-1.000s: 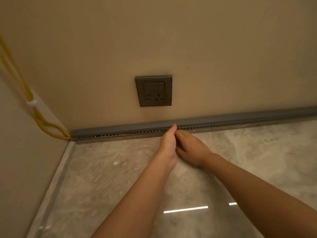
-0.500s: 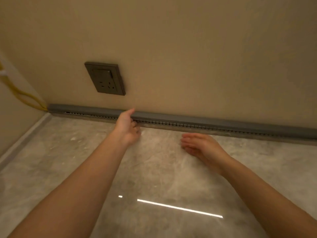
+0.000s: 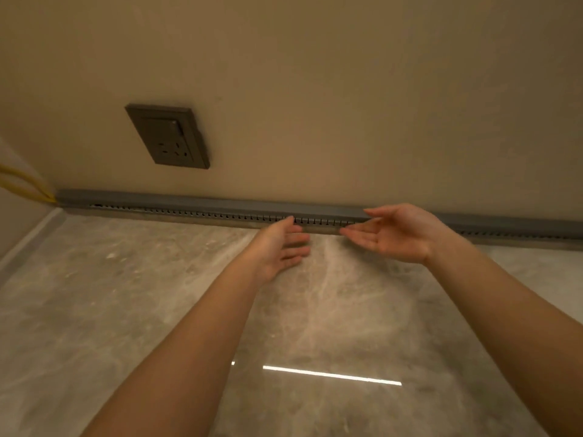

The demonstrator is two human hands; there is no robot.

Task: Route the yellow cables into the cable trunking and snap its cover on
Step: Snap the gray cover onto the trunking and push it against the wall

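The grey cable trunking (image 3: 176,205) runs along the foot of the beige wall, slotted side facing the floor, its cover on top. Yellow cables (image 3: 23,186) enter its left end from the side wall. My left hand (image 3: 280,244) is open just in front of the trunking, its fingertips near the slotted side. To the right, my right hand (image 3: 394,233) is open, palm turned left, thumb over the cover's top edge. Neither hand holds anything.
A dark grey wall socket (image 3: 168,137) sits above the trunking at the left. The polished stone floor (image 3: 126,310) reflects a ceiling light. The room corner and side-wall skirting (image 3: 28,241) lie at the far left.
Both hands have shifted right along the trunking. My right hand rose from the floor to the cover and opened its palm. My left hand came off the cover. The view has also turned.
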